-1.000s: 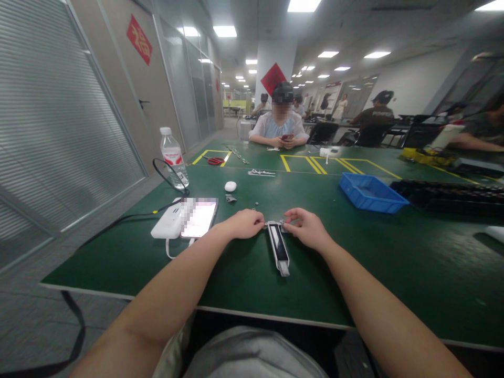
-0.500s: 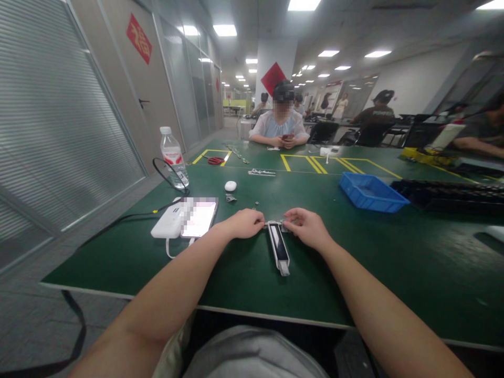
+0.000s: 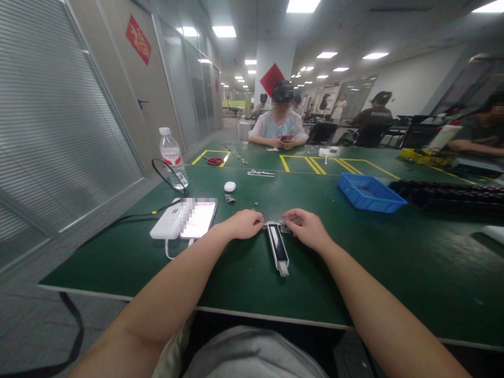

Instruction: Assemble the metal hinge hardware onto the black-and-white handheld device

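From where I stand, on the green counter (image 3: pixel 244 283), left to right: one clear bottle (image 3: pixel 173 164), white-capped, upright, left; one white rounded block (image 3: pixel 163 224), near it; one lit phone (image 3: pixel 201 219), adjoining the block. One white oval case (image 3: pixel 230 186), with a loose metal piece (image 3: pixel 230 199) just nearer. Left hand (image 3: pixel 247 224): grip closed, fingertips pinching the left end of a thin bar (image 3: pixel 272 223). One small ring (image 3: pixel 255 203), loose, beyond the hands. One long white-framed, black-faced part (image 3: pixel 278 247), lying flat between the hands, far end at the bar, pale tip pointing near. One small metal bracket (image 3: pixel 285 229), by its far right corner. Right hand (image 3: pixel 307 228): thumb and finger at the bracket; whether pinching it, I cannot tell. Condition, in my judgement: bar and bracket in place at the far end, securing unconfirmed; ring and loose piece unattached. One blue tray (image 3: pixel 374 203), right, farther off.
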`<state>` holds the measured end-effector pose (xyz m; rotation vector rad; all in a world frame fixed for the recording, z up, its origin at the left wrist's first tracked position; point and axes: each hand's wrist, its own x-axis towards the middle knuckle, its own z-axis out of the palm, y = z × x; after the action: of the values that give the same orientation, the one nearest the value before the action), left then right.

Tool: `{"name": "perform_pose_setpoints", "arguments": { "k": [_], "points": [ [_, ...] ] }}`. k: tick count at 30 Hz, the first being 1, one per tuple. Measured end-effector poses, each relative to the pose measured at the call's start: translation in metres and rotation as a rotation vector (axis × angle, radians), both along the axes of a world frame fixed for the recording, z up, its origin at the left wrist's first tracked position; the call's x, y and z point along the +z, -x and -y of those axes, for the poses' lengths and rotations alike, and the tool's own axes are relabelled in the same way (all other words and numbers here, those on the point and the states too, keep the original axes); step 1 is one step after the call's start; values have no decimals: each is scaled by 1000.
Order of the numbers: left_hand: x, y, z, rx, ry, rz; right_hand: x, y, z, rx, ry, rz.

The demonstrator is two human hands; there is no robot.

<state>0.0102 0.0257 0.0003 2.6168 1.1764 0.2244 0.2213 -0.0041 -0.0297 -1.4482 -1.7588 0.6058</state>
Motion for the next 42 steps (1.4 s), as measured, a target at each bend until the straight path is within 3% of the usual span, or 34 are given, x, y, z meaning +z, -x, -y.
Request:
{"name": "perform_pose_setpoints", "arguments": {
  "k": [11,31,42],
  "points": [
    [0,0,0,-2,-1,-2,-2,0,-1,25,21,-1],
    [-2,-6,6,-17,-88,2,15,11,14,5,17,245],
    [1,-12,14,-2,-139,11,15,23,21,-106,92,407]
  ]
}}
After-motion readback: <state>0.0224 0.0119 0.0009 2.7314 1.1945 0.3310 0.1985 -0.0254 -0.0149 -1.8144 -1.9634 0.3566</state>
